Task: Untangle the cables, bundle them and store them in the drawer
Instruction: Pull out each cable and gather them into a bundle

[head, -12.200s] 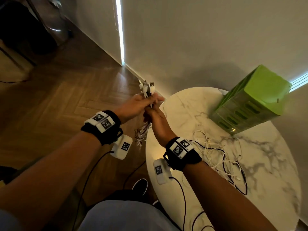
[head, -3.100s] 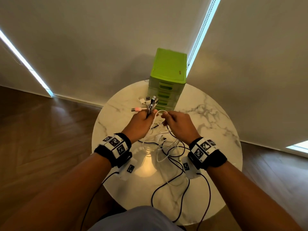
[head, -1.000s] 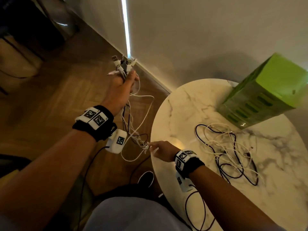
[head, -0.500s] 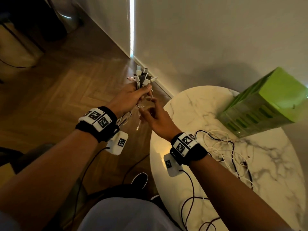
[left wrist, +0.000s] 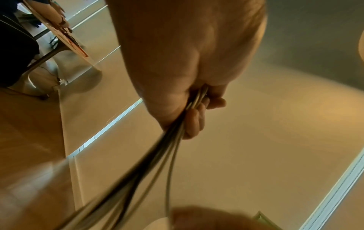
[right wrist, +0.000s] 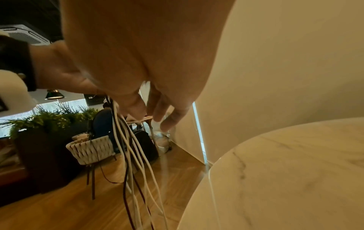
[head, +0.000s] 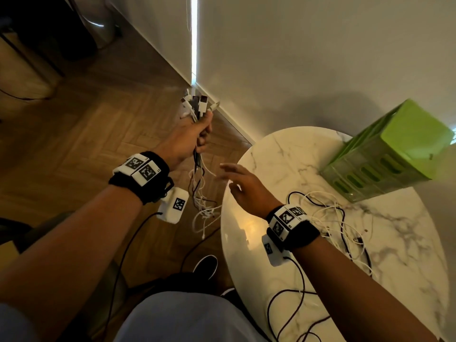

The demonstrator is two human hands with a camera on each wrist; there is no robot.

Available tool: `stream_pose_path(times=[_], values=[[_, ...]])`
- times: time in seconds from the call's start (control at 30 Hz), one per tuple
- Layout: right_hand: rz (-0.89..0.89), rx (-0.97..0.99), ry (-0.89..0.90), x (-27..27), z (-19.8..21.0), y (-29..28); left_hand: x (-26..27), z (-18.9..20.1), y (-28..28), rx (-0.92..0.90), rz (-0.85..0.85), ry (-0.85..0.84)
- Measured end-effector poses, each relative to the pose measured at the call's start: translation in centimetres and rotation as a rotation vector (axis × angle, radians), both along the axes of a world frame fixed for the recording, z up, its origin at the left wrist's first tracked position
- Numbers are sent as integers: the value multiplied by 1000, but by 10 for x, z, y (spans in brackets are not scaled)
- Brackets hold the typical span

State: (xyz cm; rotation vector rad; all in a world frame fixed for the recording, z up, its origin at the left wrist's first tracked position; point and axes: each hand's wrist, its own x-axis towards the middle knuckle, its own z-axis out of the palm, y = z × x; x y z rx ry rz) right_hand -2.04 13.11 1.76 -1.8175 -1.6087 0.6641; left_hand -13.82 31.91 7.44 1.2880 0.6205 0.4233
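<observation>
Left hand: raised over wood floor, fist closed round cable bunch; plugs up above fingers, strands hanging beside table edge.
Right hand: over table edge, fingers spread and relaxed, holding nothing, near hanging strands.
Loose cables: tangled on tabletop.
Green drawer unit: far side of table, drawers closed.
</observation>
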Motion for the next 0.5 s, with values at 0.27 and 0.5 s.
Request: stream_pose_path(times=[0.27,0.5], values=[[-168,-35,585,-28,44,44,6,9,-33,327,-289,205],[-185,-40,734,-47,51,32,-2,19,-12,-58,-305,-72]])
